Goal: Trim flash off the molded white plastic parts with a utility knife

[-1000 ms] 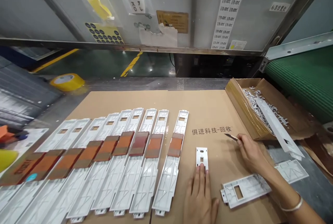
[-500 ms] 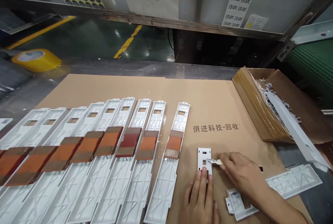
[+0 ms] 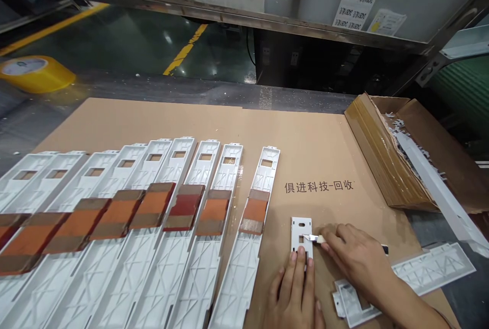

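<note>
Flat on the cardboard sheet [image 3: 305, 140] lies a small white slotted plate [image 3: 301, 226]. My left hand [image 3: 294, 293] presses its lower part down with outstretched fingers. A knife with a pale handle and thin metal blade [image 3: 311, 238] is pinched in my right hand [image 3: 357, 255]; the blade reaches over the plate's square opening from the right. Under my right forearm is a long white ribbed part [image 3: 435, 268], partly hidden by the arm.
Several long white ribbed parts with orange and brown blocks [image 3: 214, 212] lie side by side at the left. At the right stands an open cardboard box [image 3: 385, 166] with white scraps and a long white strip. Yellow tape [image 3: 49, 77] sits at the far left.
The view has shifted slightly, so the long parts and tape appear further left. The blade tip is a little further left over the plate's opening. My left hand still rests on the plate.
</note>
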Tool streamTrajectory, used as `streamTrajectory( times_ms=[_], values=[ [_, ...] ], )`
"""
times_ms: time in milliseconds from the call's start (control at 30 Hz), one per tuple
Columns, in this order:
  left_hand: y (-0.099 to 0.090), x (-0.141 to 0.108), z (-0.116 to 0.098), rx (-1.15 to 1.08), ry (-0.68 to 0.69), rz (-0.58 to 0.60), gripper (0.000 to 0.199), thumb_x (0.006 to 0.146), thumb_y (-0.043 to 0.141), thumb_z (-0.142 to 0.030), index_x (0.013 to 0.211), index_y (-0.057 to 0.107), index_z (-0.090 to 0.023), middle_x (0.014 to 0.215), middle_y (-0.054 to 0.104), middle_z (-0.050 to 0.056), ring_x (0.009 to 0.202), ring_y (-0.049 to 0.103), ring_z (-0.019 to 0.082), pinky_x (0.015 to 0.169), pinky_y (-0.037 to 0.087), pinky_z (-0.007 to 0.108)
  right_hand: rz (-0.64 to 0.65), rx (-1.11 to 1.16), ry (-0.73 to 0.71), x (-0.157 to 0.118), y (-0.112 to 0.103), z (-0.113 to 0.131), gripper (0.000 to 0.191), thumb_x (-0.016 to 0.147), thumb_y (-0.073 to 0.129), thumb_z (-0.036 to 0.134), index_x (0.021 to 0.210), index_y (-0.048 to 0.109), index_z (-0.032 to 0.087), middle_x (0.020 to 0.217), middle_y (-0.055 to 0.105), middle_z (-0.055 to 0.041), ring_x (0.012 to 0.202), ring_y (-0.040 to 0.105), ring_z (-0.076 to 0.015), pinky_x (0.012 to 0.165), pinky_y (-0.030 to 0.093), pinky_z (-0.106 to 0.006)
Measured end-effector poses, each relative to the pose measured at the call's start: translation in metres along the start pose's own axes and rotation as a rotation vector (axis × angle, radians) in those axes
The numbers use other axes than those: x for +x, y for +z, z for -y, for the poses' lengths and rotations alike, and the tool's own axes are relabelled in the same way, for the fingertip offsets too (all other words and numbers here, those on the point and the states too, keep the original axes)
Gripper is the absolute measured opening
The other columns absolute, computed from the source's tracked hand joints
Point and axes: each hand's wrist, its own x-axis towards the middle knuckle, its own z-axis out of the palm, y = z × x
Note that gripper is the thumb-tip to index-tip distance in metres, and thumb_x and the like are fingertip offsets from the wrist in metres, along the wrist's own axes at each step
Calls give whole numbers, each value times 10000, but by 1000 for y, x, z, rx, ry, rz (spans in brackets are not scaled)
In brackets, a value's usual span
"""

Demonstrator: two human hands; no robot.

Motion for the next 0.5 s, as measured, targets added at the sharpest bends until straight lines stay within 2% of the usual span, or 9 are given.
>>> streamTrajectory(
  times_ms=[133,500],
  values=[
    [4,2,-3,-79,-55,-88,385,876,418,-315,1147,638,-152,1176,655,99,1195,504,163,1025,284,300,-18,21,-5,1,0,-1,284,947,377,240,979,656,201,719,600,-52,612,590,-190,540,407,-293],
    [3,1,-4,-82,-74,-70,384,875,427,-329,1149,639,-161,1192,644,91,1185,511,167,1019,281,304,-7,66,9,1,1,-2,264,959,361,258,970,622,220,732,601,-40,623,607,-210,536,421,-306]
  ],
)
